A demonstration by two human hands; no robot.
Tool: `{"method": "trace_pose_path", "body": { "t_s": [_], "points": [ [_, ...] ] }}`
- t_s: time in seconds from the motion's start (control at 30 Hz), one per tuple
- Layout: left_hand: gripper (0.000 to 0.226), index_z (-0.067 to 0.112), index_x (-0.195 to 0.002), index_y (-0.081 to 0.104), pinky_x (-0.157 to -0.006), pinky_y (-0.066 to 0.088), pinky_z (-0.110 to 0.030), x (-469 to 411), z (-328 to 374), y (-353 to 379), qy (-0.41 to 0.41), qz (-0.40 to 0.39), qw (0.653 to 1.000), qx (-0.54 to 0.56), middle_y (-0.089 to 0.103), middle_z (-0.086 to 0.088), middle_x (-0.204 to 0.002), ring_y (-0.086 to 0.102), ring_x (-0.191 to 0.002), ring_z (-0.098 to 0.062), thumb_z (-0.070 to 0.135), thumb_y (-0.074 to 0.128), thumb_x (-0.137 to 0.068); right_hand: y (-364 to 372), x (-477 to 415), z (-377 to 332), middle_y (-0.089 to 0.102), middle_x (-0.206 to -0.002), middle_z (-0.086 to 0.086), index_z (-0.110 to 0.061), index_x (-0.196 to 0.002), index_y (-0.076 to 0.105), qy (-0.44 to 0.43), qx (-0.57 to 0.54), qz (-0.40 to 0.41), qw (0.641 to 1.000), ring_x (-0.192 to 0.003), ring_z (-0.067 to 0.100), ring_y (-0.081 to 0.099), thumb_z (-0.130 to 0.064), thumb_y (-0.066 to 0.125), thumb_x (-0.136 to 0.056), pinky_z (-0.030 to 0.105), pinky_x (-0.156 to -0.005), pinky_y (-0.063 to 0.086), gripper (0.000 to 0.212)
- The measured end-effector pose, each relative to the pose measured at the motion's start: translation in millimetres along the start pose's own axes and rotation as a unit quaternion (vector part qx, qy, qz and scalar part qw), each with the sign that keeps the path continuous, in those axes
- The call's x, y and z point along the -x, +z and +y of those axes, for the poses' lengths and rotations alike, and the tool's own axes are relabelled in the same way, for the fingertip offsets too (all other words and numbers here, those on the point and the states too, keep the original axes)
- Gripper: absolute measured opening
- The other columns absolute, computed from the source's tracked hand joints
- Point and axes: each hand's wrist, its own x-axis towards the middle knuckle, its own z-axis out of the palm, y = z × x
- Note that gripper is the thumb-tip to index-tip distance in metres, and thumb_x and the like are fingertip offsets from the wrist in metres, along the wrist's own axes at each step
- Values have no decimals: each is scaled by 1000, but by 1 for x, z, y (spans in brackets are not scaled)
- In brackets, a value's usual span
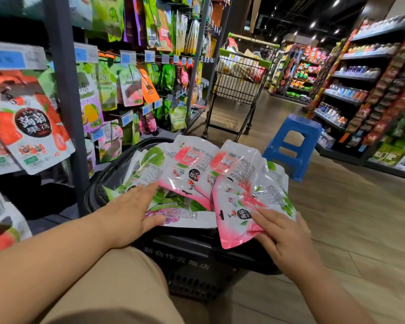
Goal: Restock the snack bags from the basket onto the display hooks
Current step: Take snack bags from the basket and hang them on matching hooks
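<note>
Snack bags (187,169) lie heaped in the basket (197,256) at lower centre. Display hooks (136,63) fill the frame's left, a cart (241,83) stands behind, and a stool (292,146) right of centre.

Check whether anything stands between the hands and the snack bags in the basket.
Nothing visible does. The left hand lies flat on the snack bags, and the right hand touches a pink bag atop the basket.
</note>
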Motion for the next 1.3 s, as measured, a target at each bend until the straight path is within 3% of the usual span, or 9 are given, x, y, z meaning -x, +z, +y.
{"method": "trace_pose_path", "body": {
  "t_s": [0.1, 0.23, 0.37, 0.47, 0.67, 0.8, 0.93, 1.1, 1.3],
  "points": [
    [87, 24, -155, -15, -123, 6, -31, -1, -1, 1, -4, -5, 1000, -1, -2, 1, -166, -3, -152, -14, 61, 35, -95, 5, 2, 3, 65, -129, -11, -32, -128, 65, -56, 27, 26, 998, -118, 18, 63, -55, 24, -104, 57, -114, 19, 52],
    [105, 25, -155, -16, -124, 5, -32, 0, -2, 0, -2, -23, 1000, 5, -4, 2, -166, -5, -152, -14, 82, 14, -71, -7, -8, -1, 67, -116, -19, -34, -125, 65, -62, -16, 82, 995, -108, 10, 64, -51, 28, -105, 44, -101, 40, 46],
    [127, 24, -155, -16, -122, 1, -30, 2, 0, -4, 6, -16, 1000, 10, -10, 5, -165, -13, -151, -12, 91, -6, -47, -30, -27, -13, 68, -78, -20, -34, -99, 72, 130, -190, 102, 968, -77, 14, 64, -80, 29, -88, 32, -66, 50, 63],
    [139, 25, -155, -14, -120, 1, -28, 1, -3, -3, 6, -6, 1000, 21, -9, 5, -165, -13, -151, -12, 98, -15, -37, -50, -49, -23, 63, -66, 11, -21, -81, 67, 233, -372, 88, 894, -64, 20, 60, -93, 42, -70, 36, -66, 48, 77],
    [100, 25, -157, -8, -119, -1, -23, 2, 3, -4, 6, 12, 997, 75, -6, 8, -165, -11, -150, -7, 82, 18, -79, -54, -91, -62, 76, -89, 3, -20, -95, 72, 305, -585, 29, 751, -77, 10, 71, -51, 51, -93, 41, -78, 56, 37],
    [123, 38, -155, 14, -114, 11, -15, 3, 9, -10, 50, 90, 975, 195, 20, 23, -152, 13, -140, 6, 103, 11, -51, -37, -110, -93, 72, -65, 5, -6, -107, 65, 314, -733, -60, 600, -49, 11, 67, -36, 44, -100, 24, -47, 54, 37],
    [71, 44, -133, 45, -106, 42, -29, 2, 22, -18, 78, 107, 906, 403, 60, 25, -129, 55, -118, 5, 73, 65, -72, -16, -123, -128, 75, -82, 15, 1, -112, 67, 304, -745, -96, 586, -72, 29, 69, -38, 53, -93, 36, -64, 56, 46],
    [72, 27, -129, 53, -97, 53, -39, -5, 17, -26, 14, 93, 828, 553, 72, 3, -117, 69, -107, -16, 38, 88, -67, -9, -135, -153, 74, -109, 16, -7, -115, 67, 270, -750, -111, 593, -101, 29, 72, -36, 42, -101, 44, -86, 56, 40],
    [67, 10, -126, 60, -91, 56, -42, -10, 33, -26, -15, 86, 711, 698, 74, -12, -110, 71, -102, -31, 10, 86, -64, -5, -142, -150, 76, -98, 1, -23, -105, 67, 225, -646, -15, 730, -94, 23, 73, -51, 73, -79, 47, -88, 55, 39]
  ]
}}
